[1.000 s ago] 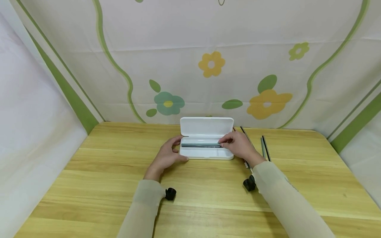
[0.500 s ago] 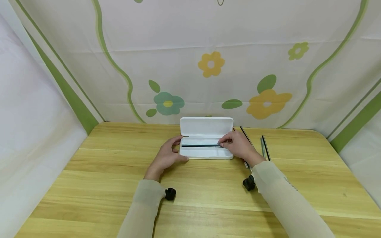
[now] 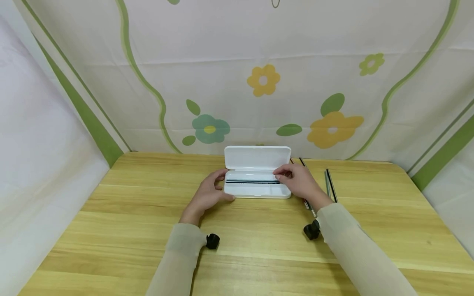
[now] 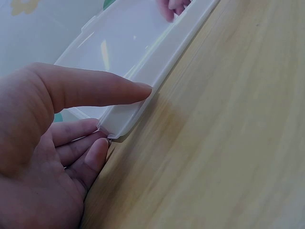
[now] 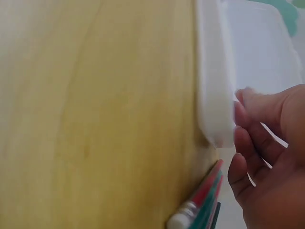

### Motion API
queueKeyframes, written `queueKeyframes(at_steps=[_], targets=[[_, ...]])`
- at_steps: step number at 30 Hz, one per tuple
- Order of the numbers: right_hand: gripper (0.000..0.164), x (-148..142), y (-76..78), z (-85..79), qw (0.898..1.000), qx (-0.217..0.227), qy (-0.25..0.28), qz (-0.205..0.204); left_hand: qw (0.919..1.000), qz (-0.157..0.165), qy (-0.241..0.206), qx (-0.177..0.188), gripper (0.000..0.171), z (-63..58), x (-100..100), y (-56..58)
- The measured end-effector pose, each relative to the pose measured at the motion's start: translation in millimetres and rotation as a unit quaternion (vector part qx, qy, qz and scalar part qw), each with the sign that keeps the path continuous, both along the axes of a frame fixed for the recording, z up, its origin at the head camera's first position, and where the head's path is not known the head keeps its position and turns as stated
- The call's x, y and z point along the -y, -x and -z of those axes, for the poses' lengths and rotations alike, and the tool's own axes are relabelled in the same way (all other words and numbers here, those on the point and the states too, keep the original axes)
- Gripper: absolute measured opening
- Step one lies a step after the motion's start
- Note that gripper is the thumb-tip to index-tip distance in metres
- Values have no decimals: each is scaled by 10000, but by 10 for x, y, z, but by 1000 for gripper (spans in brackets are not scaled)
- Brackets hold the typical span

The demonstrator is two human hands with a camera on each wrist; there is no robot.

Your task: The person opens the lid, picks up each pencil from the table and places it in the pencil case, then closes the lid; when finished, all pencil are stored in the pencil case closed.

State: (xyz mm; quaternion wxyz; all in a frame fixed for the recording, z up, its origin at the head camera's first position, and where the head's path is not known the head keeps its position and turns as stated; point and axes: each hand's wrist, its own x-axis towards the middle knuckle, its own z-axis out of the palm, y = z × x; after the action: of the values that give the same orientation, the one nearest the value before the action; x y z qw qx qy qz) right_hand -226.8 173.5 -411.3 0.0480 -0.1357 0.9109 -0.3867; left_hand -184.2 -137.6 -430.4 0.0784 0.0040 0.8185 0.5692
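A white pencil case (image 3: 246,190) lies with its lid raised, and a few dark and teal pencils (image 3: 249,181) lie lengthwise inside it. My left hand (image 3: 205,196) holds the case's left end, thumb at the front wall and fingers round the back corner; the left wrist view shows the thumb (image 4: 105,90) on the case's edge. Over the right end of the case is my right hand (image 3: 300,183), its thumb and fingers loosely bent. In the right wrist view no pencil shows in that hand (image 5: 271,152), though the picture is blurred. The pencils' right ends are hidden behind it.
Several pencils (image 5: 209,195), red and green among them, lie on the table close to the case's right end. Farther right lie a teal pencil (image 3: 327,183) and a black pencil (image 3: 332,186). A flower-patterned cloth (image 3: 237,82) hangs behind the wooden table (image 3: 255,263).
The teal pencil has settled beside the dark one in the case. My right hand has let go and drawn slightly right. The left hand stays on the case.
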Motion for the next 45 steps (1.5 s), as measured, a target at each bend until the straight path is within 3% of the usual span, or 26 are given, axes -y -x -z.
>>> queueKeyframes(at_steps=[11,17,30,45], targets=[[34,-185,-151,-137,9964,473,633,310,9999,-52,-83,93,90,-1,-2,-3],[38,-249,-306,-242,9969,361,586,381,9999,-41,-85,72,89,4,-13,-2],[49,-376,-570,-521,9920,360,686,996,10000,-67,-42,41,89,9,-12,7],[55,-592,-692,-582,9807,316,1053,1615,9999,-80,-54,55,92,9,-16,11]])
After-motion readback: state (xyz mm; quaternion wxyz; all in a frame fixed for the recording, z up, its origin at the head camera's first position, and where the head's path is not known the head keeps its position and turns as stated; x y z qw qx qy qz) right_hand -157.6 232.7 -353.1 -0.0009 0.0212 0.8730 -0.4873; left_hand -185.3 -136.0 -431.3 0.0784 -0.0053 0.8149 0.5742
